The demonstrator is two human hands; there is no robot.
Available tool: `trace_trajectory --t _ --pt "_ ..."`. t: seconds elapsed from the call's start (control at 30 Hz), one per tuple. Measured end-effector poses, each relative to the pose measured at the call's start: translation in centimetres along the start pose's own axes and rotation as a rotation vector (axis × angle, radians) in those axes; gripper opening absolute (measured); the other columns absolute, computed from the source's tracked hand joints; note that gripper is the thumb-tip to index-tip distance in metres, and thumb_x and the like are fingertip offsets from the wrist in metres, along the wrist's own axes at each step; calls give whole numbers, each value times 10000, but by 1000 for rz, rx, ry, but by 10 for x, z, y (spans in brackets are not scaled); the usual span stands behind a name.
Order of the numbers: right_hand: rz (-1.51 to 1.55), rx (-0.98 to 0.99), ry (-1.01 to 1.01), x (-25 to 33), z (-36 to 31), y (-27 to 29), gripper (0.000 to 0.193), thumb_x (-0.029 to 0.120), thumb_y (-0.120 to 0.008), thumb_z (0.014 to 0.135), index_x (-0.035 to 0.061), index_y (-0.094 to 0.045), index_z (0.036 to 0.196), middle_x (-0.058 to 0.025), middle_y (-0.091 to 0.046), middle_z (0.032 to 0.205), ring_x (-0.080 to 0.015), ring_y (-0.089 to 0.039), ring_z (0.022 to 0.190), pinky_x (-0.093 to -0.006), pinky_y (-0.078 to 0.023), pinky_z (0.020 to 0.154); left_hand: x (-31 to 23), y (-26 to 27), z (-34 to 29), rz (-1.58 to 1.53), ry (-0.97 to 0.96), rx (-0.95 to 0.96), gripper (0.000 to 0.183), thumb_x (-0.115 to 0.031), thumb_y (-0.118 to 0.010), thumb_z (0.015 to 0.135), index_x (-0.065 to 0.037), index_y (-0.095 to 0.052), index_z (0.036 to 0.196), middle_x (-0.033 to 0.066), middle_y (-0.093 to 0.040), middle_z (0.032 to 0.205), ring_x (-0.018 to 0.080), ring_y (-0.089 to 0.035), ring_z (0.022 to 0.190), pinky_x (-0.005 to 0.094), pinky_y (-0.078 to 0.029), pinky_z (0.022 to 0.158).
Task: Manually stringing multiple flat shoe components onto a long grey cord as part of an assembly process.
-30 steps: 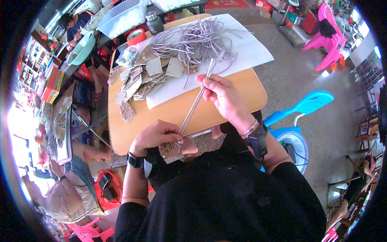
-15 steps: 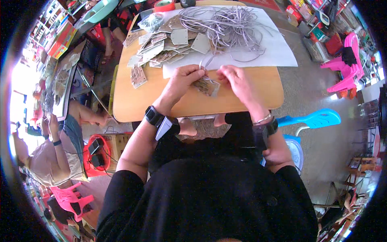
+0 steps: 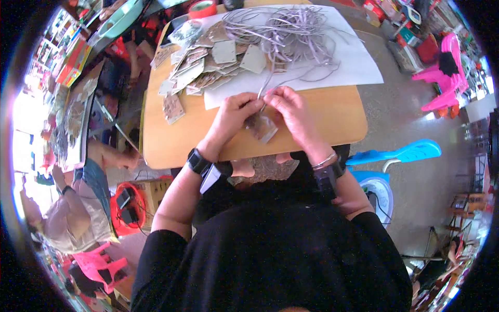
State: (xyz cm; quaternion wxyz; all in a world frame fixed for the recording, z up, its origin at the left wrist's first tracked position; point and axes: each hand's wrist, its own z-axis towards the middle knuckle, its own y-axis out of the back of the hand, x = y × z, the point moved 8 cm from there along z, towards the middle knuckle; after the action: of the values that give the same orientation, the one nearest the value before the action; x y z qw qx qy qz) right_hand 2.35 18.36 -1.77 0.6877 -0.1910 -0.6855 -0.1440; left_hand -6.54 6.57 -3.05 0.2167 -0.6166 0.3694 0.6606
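Note:
My left hand (image 3: 233, 118) is closed in a pinch on a grey-lilac cord (image 3: 267, 83) above the table's near part. Close beside it, my right hand (image 3: 292, 113) pinches the cord too, fingertips almost touching the left ones. Below the fingers hangs a small brownish flat plate (image 3: 264, 130) with a shiny surface; how the cord joins it is hidden by my fingers. Beyond the hands lies a pile of similar flat plates (image 3: 224, 52), pale on one side and brown-patterned on the other. One loose plate (image 3: 173, 108) sits nearer, at the left.
A tangled heap of cord (image 3: 304, 36) rests on a white sheet (image 3: 358, 67) across the wooden table (image 3: 332, 122). At the far edge are red tape (image 3: 202, 9) and a clear bag (image 3: 185, 33). A blue chair (image 3: 410, 152) stands right; another person (image 3: 70, 213) sits left.
My right hand has moved left to meet the left hand and now pinches the cord. The hanging plate has turned and sits slightly lower in view.

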Motion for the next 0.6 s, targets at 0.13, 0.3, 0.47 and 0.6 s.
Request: trace_trajectory --t 0.13,0.3,0.47,0.6 --pt "221 67 -13 -6 1 -7 81 171 -625 842 92 -614 851 64 -562 750 -21 -478 710 -180 -372 642 -3 -2 -6 10 32 19 187 -183 -618 869 -20 -662 950 -16 -598 749 41 -496 653 208 -413 582" --pt "329 44 -79 -15 -1 -5 60 148 -619 850 90 -606 860 62 -541 732 -26 -474 677 -188 -382 630 -7 10 -7 -223 -2 -117 191 -147 -569 904 0 -637 1004 -1 -611 821 66 -528 760 215 -436 705" --pt "518 20 -44 -13 -1 -1 67 119 -608 867 77 -621 917 25 -585 781 -52 -511 704 -198 -412 672 -13 10 -8 -240 2 -110 209 -166 -506 943 -3 -621 1006 -8 -590 854 72 -525 810 218 -420 758" --pt "488 81 -13 -2 -4 -4 107 142 -617 865 65 -614 939 3 -612 785 -68 -538 729 -212 -440 682 -15 3 -7 -352 -29 -18 221 -185 -477 961 -9 -608 988 -17 -583 858 65 -514 826 210 -408 779"
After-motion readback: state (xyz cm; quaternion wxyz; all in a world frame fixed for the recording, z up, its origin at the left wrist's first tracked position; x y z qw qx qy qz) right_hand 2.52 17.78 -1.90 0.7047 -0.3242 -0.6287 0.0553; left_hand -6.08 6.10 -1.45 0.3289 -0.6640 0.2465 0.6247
